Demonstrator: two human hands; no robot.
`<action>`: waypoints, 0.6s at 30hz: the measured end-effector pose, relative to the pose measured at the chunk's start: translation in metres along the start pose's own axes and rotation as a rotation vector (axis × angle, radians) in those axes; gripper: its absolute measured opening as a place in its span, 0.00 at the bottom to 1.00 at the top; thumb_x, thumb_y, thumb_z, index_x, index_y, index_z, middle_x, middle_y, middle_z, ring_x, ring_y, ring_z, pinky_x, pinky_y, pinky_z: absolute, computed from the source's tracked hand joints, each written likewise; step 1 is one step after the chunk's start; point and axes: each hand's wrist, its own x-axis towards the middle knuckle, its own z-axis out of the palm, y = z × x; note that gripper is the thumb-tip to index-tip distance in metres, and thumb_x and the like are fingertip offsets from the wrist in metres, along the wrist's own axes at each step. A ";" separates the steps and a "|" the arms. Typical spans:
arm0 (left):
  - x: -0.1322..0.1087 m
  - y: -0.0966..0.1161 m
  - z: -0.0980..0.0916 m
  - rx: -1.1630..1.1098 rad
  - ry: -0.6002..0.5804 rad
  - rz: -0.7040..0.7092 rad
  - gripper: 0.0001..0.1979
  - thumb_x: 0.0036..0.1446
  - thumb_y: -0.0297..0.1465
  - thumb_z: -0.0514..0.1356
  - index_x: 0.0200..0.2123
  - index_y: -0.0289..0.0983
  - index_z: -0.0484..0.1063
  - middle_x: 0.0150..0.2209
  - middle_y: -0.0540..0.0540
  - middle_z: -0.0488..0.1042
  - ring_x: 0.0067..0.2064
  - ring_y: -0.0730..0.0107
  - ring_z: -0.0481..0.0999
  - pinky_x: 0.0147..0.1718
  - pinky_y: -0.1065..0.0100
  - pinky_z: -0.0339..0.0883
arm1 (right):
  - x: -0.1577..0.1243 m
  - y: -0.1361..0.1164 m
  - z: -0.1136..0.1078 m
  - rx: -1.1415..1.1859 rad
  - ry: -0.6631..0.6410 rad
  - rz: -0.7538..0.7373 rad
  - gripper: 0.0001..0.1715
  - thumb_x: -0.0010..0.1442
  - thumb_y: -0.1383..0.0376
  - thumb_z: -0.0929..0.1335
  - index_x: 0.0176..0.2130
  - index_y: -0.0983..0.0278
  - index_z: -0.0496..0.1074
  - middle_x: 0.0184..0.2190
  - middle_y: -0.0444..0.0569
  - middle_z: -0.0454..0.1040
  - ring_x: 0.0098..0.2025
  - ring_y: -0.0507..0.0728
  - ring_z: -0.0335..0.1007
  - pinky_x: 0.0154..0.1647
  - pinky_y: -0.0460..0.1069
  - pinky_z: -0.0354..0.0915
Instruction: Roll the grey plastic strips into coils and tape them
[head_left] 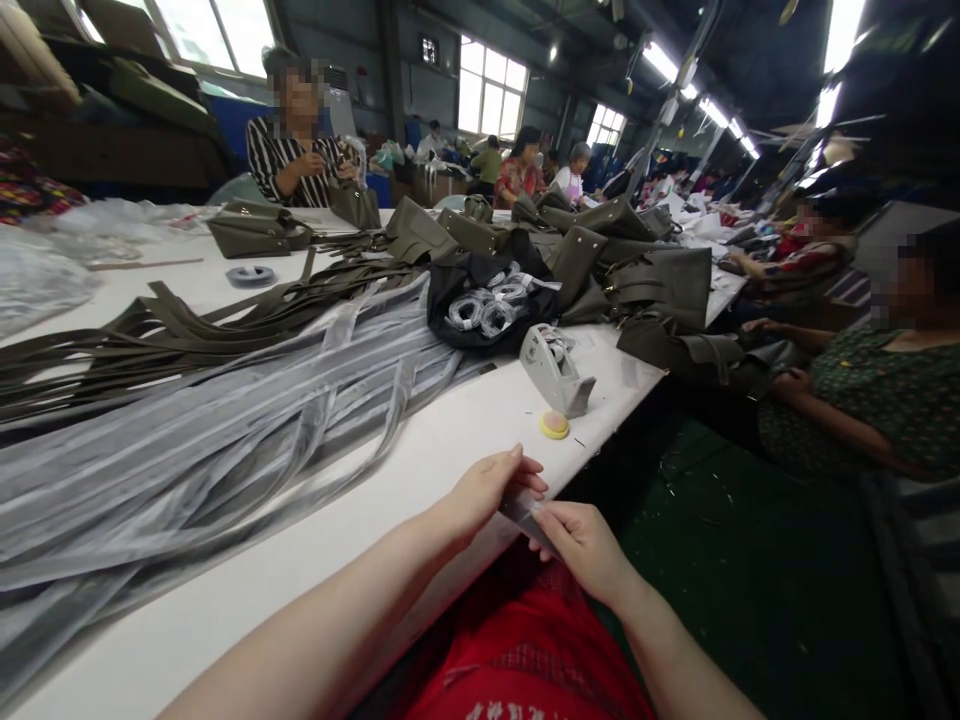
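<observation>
Over the table's front edge, both my hands meet around a short stretch of dark grey strap [519,508] that looks covered in clear plastic. My left hand [484,490] curls around its far end, thumb up and fingers bent. Thumb and fingers of my right hand [583,545] pinch the nearer end. The rest of the strap is hidden by my hands. Just beyond them, a small round yellow-rimmed object [554,425] lies on the table, and behind it stands a grey tape dispenser [551,365].
Plastic-sleeved straps [225,450] spread over the table [360,545] to the left, with bare olive straps [202,335] behind. A black bag [472,275] holds several clear coils. Olive handbags [660,285] pile at the back. Co-workers sit across and at right; a tape roll [250,276] lies far left.
</observation>
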 end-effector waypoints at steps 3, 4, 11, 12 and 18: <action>0.002 -0.008 0.001 0.089 0.020 0.025 0.27 0.57 0.52 0.54 0.38 0.32 0.74 0.35 0.41 0.78 0.36 0.64 0.76 0.37 0.66 0.66 | 0.000 -0.002 0.002 -0.030 0.015 -0.039 0.27 0.69 0.55 0.57 0.28 0.64 0.72 0.25 0.47 0.75 0.27 0.53 0.71 0.29 0.46 0.61; 0.002 -0.010 0.002 0.103 0.018 0.026 0.27 0.56 0.52 0.54 0.38 0.32 0.74 0.35 0.41 0.78 0.36 0.65 0.75 0.37 0.66 0.67 | 0.000 -0.002 0.002 -0.044 0.017 -0.053 0.27 0.69 0.56 0.57 0.27 0.64 0.72 0.25 0.47 0.75 0.27 0.54 0.71 0.30 0.46 0.61; -0.002 -0.017 0.010 -0.112 -0.125 -0.110 0.38 0.57 0.59 0.44 0.53 0.32 0.64 0.44 0.38 0.74 0.27 0.69 0.73 0.25 0.67 0.64 | 0.006 -0.007 0.006 -0.096 0.017 -0.117 0.25 0.69 0.57 0.57 0.26 0.64 0.69 0.23 0.45 0.72 0.27 0.52 0.68 0.30 0.45 0.60; -0.002 -0.014 0.007 -0.118 -0.152 -0.126 0.40 0.57 0.60 0.43 0.54 0.32 0.62 0.45 0.37 0.73 0.27 0.68 0.73 0.26 0.66 0.64 | 0.007 -0.007 0.005 -0.102 0.015 -0.115 0.25 0.69 0.57 0.57 0.27 0.64 0.69 0.23 0.45 0.71 0.25 0.52 0.68 0.29 0.45 0.60; -0.003 0.011 -0.020 0.464 -0.281 -0.136 0.33 0.50 0.60 0.54 0.35 0.32 0.69 0.29 0.45 0.74 0.29 0.67 0.73 0.32 0.65 0.65 | 0.006 -0.005 -0.001 -0.158 0.004 -0.082 0.22 0.67 0.59 0.59 0.26 0.63 0.69 0.21 0.43 0.71 0.22 0.51 0.66 0.26 0.45 0.58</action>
